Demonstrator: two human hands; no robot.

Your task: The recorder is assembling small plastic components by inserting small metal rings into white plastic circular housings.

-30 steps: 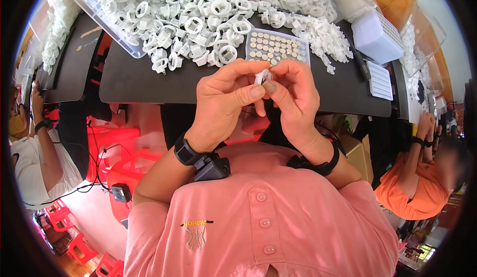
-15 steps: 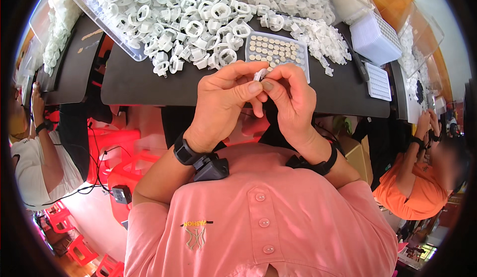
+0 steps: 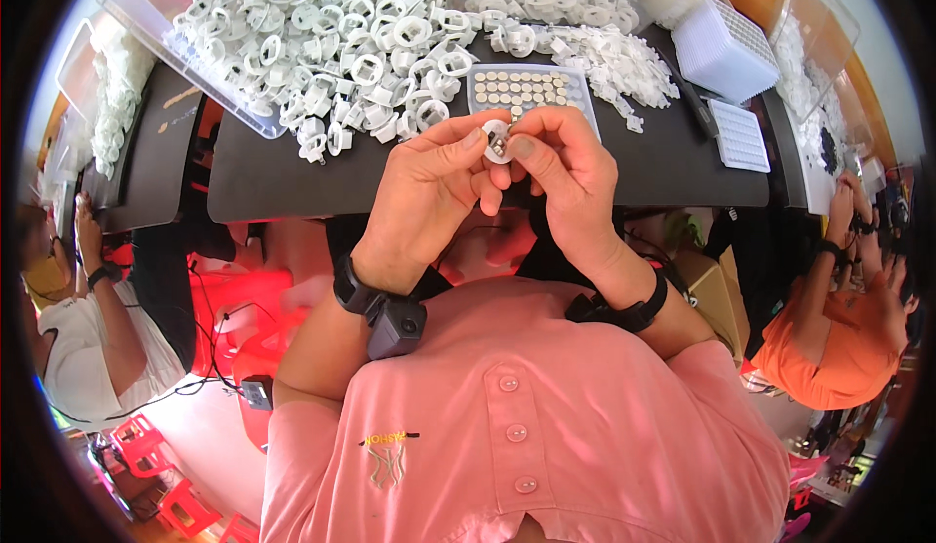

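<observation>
A small round white plastic part (image 3: 494, 139) with metal-looking bits in its middle is held up above the table's front edge. My left hand (image 3: 417, 192) pinches its left side between thumb and forefinger, the other fingers curled below. From the right, my right hand (image 3: 570, 184) closes thumb and forefinger at the part's other edge; whether a smaller piece sits between those fingertips is hidden. Just beyond my fingers lies a pale tray (image 3: 474, 104) with rows of small cream-coloured discs (image 3: 526, 88).
A heap of white ring-shaped plastic parts (image 3: 341, 46) spills from a clear bin (image 3: 219, 102) onto the black table (image 3: 292, 177). Small white pieces (image 3: 614, 60) lie right of centre. Stacked white trays (image 3: 723, 51) stand further right, beside a single tray (image 3: 739, 135). Co-workers sit on both sides.
The white part has turned so its round face with the metal-looking bits now shows. Both hands stay together around it, shifted slightly left in view. The whole view has moved a little.
</observation>
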